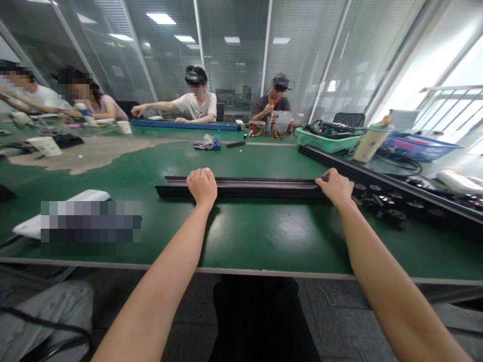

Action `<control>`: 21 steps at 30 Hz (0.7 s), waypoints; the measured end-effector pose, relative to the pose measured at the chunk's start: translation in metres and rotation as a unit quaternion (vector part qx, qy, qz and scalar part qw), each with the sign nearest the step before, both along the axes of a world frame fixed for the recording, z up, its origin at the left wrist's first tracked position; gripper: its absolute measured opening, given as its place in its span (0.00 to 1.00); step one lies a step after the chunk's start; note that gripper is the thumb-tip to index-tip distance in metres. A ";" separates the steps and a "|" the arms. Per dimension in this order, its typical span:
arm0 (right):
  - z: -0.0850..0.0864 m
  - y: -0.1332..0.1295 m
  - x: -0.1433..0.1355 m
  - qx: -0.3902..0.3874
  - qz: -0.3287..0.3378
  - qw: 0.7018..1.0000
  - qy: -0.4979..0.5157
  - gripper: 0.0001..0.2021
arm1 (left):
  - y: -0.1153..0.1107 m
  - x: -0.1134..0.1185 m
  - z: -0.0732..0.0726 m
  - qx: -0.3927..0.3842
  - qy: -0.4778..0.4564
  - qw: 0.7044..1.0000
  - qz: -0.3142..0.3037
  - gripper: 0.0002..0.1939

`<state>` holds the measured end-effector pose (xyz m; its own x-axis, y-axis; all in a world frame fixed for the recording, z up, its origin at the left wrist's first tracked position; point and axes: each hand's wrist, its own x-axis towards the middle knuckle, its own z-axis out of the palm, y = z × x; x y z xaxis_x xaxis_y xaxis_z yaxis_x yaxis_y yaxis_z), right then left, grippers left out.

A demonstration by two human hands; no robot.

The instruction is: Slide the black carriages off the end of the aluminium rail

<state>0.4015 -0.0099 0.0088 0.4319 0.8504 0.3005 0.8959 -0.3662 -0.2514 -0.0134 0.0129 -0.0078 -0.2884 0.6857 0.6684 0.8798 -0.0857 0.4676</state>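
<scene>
A long black channel-shaped rail point(264, 188) lies crosswise on the green tabletop point(264, 236). My left hand point(203, 186) is closed over it toward its left end, the fingers curled around the far side. At the right end, my right hand point(335, 186) pinches the rail between thumb and fingers. The fingertips of both hands are partly hidden. Just right of my right hand sits a cluster of small dark parts point(388, 211), too jumbled to make out singly.
A second long black rail point(377, 173) slants across the right side. Behind it stand a green basket point(328, 142) of cables, a cream bottle point(372, 141) and a blue basket point(426, 146). Gloves point(207, 143) lie farther back. A white device point(86, 197) is at left. Several people sit opposite.
</scene>
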 end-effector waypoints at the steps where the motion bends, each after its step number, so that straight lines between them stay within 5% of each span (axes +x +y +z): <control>1: 0.000 0.000 0.000 0.001 -0.001 1.000 0.000 0.15 | 0.000 0.000 0.000 0.001 -0.001 1.000 0.000 0.22; 21: -0.002 0.002 0.004 -0.007 -0.024 1.000 0.006 0.16 | -0.001 0.001 0.001 -0.006 -0.001 1.000 0.000 0.23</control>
<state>0.4059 -0.0079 0.0066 0.4761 0.8322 0.2842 0.8741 -0.4125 -0.2565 -0.0124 0.0116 -0.0071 -0.2890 0.6938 0.6596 0.8788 -0.0809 0.4702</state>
